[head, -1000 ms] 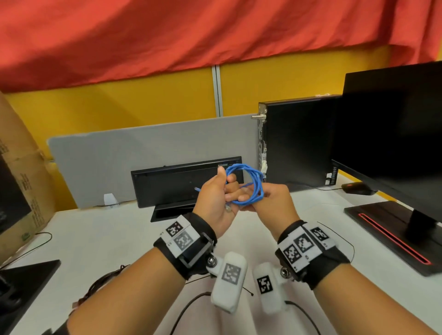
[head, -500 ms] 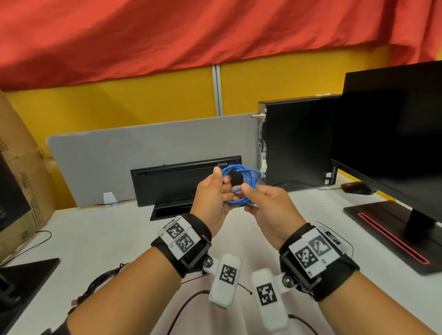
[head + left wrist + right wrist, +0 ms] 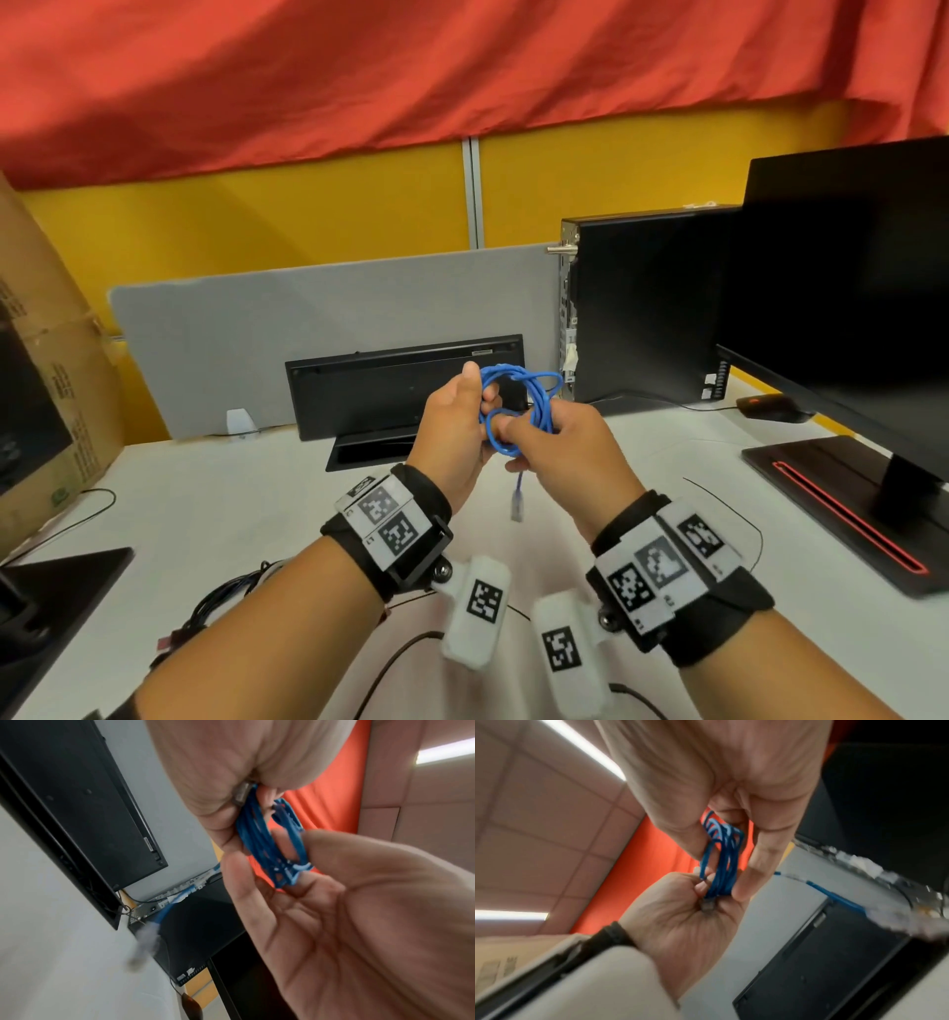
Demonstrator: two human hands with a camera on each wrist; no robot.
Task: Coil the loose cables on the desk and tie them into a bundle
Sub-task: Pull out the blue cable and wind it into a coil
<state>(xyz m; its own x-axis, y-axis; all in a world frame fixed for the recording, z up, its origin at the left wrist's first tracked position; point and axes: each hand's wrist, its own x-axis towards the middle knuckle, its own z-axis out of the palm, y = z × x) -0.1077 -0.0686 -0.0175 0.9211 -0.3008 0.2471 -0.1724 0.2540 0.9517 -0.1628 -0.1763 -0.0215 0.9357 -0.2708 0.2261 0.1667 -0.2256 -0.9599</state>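
Observation:
A thin blue cable [image 3: 518, 406], wound into a small coil, is held in the air above the white desk [image 3: 215, 509] between both hands. My left hand [image 3: 454, 431] grips the coil's left side, with one clear plug [image 3: 241, 794] tucked against its palm. My right hand [image 3: 560, 442] pinches the coil's right side [image 3: 721, 860] between thumb and fingers. The free end hangs down under the hands with a clear plug [image 3: 515, 506] on it. Dark loose cables [image 3: 226, 598] lie on the desk at the lower left.
A black keyboard [image 3: 405, 385] leans on a grey divider behind the hands. A black computer case [image 3: 642, 308] and a monitor [image 3: 842, 288] with its base stand on the right, a mouse [image 3: 770, 408] between them. A cardboard box [image 3: 46, 360] stands on the left.
The free end has passed through the coil and now dangles below the hands with its plug showing. My right hand has shifted its pinch lower on the coil.

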